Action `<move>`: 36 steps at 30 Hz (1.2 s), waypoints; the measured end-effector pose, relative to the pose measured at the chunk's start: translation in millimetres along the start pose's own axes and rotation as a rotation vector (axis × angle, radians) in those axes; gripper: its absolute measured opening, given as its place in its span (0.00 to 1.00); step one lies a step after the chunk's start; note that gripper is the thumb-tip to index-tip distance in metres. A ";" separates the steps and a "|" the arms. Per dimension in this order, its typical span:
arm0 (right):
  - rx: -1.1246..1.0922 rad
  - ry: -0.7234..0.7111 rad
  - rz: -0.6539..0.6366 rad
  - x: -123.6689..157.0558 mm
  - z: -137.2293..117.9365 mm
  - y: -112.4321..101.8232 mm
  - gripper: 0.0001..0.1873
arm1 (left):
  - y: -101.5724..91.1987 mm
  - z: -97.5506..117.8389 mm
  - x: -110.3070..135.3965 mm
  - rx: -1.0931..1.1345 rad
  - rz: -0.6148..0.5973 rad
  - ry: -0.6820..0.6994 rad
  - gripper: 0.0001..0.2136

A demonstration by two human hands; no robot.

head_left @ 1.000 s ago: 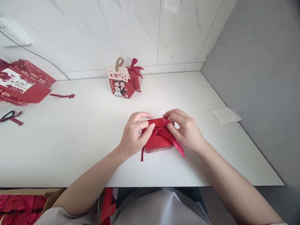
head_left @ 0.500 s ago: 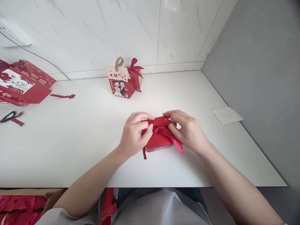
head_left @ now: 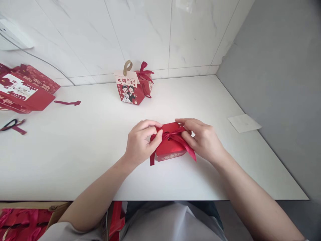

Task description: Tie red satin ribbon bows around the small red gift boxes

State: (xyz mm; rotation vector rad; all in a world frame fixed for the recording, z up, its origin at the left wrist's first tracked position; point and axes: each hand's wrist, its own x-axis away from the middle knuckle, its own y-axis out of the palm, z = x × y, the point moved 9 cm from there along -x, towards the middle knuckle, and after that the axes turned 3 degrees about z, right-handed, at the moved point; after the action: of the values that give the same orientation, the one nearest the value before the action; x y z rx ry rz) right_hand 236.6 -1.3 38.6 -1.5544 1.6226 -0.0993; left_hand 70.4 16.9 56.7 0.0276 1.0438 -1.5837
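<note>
A small red gift box [head_left: 170, 147] sits on the white table in front of me, with a dark red satin ribbon [head_left: 187, 144] crossing its top and knotted at the middle. My left hand [head_left: 142, 142] pinches the ribbon on the left of the knot; a tail hangs down below the fingers. On the other side my right hand [head_left: 199, 137] has thumb and fingers closed on the ribbon's right loop, and a longer tail slants over the box's front right corner. The box's far corners are partly hidden behind my fingers.
Near the wall stand a box with a printed couple [head_left: 129, 90] and a ribboned red box [head_left: 148, 83]. Flat red cartons [head_left: 42, 100], a ribbon strip [head_left: 67, 102] and scissors [head_left: 10, 125] lie left. White paper [head_left: 244, 123] lies right; a cardboard carton [head_left: 56, 214] holds red ribboned boxes below.
My left hand has drawn slightly left with its side of the ribbon, and the left tail has shifted with it. The bow's knot looks tighter; the right hand has barely moved.
</note>
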 end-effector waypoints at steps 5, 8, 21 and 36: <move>0.035 0.140 0.037 -0.5 10.3 -2.0 0.06 | 4.9 -6.8 -1.1 0.142 -0.103 -0.065 0.15; 0.030 0.201 0.012 0.0 11.9 0.7 0.03 | 7.7 -12.3 -0.7 0.267 -0.143 -0.131 0.19; 0.129 0.212 0.010 1.7 11.2 2.8 0.07 | 9.1 -16.2 -4.4 0.229 -0.168 -0.145 0.15; 0.063 0.254 -0.026 0.6 12.1 7.1 0.09 | 15.3 -25.6 0.5 0.323 -0.188 -0.298 0.16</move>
State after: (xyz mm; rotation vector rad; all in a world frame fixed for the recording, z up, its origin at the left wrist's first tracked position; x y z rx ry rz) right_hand 238.6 5.6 26.6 -1.5635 1.7758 -0.3719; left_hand 69.6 33.6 32.0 -0.0877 0.5661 -1.8485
